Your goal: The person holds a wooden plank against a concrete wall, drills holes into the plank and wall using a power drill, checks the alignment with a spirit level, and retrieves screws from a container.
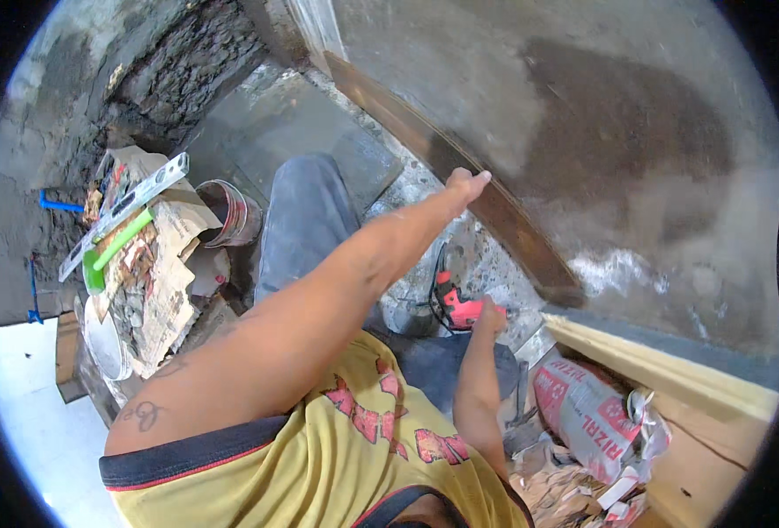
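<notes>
Wooden strip (469, 198) along the wall is pressed in place by the left hand (465, 185), fingers flat, while the right hand (488, 315) grasps a red drill (456, 304), seemingly ready for fastening.

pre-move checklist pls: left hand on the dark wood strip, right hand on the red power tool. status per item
1. Left hand on the dark wood strip: ok, fingertips rest on its edge against the wall.
2. Left grip closed around the strip: not ok, hand looks flat and open.
3. Right hand on the red power tool: ok, hand sits at its handle.
4. Right grip fully closed: cannot tell, fingers are hidden.
5. Tool tip clear of the strip: cannot tell, tip is not visible.
6. Spirit level within reach: not ok, it lies on the paper pile to the person's left, apart from both hands.
</notes>
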Motion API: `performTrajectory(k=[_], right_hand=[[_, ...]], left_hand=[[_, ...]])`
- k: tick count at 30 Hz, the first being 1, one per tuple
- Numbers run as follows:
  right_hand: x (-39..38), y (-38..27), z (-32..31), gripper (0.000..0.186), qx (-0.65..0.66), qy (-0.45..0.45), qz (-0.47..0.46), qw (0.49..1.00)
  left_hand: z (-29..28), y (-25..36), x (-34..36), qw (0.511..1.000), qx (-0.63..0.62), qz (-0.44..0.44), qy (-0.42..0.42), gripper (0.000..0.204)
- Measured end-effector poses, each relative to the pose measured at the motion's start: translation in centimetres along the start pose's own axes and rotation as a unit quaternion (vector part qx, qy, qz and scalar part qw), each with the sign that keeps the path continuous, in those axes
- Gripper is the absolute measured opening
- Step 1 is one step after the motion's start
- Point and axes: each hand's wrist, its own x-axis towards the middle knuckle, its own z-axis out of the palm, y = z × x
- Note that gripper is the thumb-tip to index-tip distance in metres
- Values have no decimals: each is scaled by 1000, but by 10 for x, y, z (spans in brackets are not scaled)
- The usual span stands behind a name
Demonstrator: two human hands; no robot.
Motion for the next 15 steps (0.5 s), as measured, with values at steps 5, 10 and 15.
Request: performTrajectory(k=[5,10,15], right_hand=[[-101,-24,-22,89,77,142,-44,986],[-167,-44,-66,104,141,156,-370,905],[-218,-130,-82,89,23,53,-503,862]], left_hand=[[-12,11,-20,995,89,9,-45,70],[-125,4,-46,853,293,362,-238,62],[-334,-26,-45,811,522,263,-3,52]])
